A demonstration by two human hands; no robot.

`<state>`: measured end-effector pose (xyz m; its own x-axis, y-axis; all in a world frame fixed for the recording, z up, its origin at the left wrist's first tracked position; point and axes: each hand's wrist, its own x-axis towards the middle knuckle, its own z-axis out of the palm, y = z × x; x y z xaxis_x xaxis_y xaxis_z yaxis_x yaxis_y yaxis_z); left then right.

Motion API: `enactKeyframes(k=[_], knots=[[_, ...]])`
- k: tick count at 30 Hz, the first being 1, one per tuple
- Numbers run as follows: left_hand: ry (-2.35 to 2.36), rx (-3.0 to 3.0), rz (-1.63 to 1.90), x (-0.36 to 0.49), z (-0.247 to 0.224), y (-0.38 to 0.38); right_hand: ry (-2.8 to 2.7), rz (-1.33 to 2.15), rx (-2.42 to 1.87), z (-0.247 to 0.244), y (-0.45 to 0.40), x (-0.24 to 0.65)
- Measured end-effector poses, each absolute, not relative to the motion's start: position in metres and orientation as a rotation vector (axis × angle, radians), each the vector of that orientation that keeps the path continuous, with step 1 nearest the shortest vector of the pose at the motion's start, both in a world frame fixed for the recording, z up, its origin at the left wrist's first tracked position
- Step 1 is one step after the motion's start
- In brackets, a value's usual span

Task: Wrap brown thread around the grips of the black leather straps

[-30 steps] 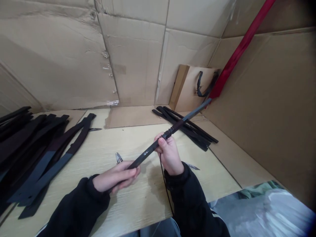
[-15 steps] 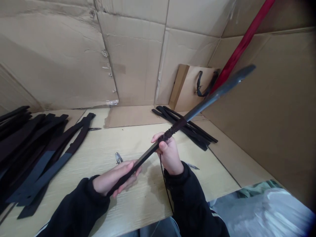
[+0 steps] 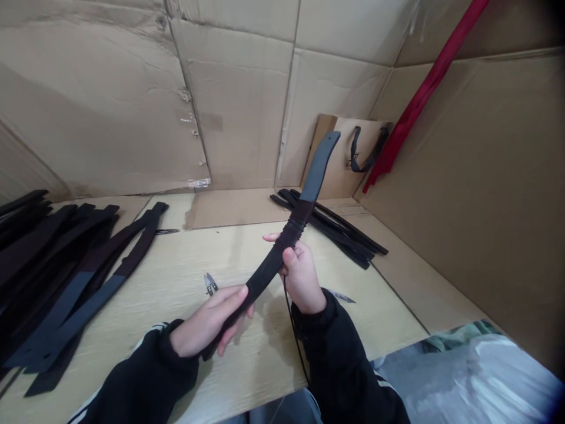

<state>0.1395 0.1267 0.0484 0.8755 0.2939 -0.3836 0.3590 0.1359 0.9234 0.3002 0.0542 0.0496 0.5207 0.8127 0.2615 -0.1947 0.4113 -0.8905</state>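
A long curved strap (image 3: 266, 270), black and dark brown with a blue-grey far end, is held above the table, its broad face toward me. The lower black part lies in my left hand (image 3: 212, 321), thumb on top and fingers beneath. My right hand (image 3: 303, 277) grips the strap's middle, just below some ridged coils of cord wound around it. From under my right hand a thin black cord (image 3: 293, 324) hangs down to the table's front edge.
Many similar straps (image 3: 66, 259) are heaped at the left. Narrow black strips (image 3: 344, 235) lie at the back right, before a paper bag (image 3: 344, 171). Small snips (image 3: 210, 284) lie behind my left hand, and a pointed metal tool (image 3: 342, 296) beside my right sleeve. Cardboard walls (image 3: 238, 106) surround the table.
The strap has rolled from its narrow edge to its broad face, and its far end has swung left, away from the red ribbon. Both hands still hold it.
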Motion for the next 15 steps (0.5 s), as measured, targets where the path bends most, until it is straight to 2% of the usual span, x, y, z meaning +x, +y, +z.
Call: enactKeyframes(k=[4, 11, 15], knots=[[0.379, 1.27, -0.134, 0.135, 0.05, 0.129, -0.764, 0.825, -0.856, 0.053, 0.052, 0.299], [0.537, 2.143, 0.321, 0.144, 0.042, 0.121, -0.634, 0.632, -0.924, 0.05, 0.058, 0.299], [0.623, 2.037, 0.249, 0.144, 0.042, 0.119, -0.663, 0.66, -0.965, 0.049, 0.057, 0.298]])
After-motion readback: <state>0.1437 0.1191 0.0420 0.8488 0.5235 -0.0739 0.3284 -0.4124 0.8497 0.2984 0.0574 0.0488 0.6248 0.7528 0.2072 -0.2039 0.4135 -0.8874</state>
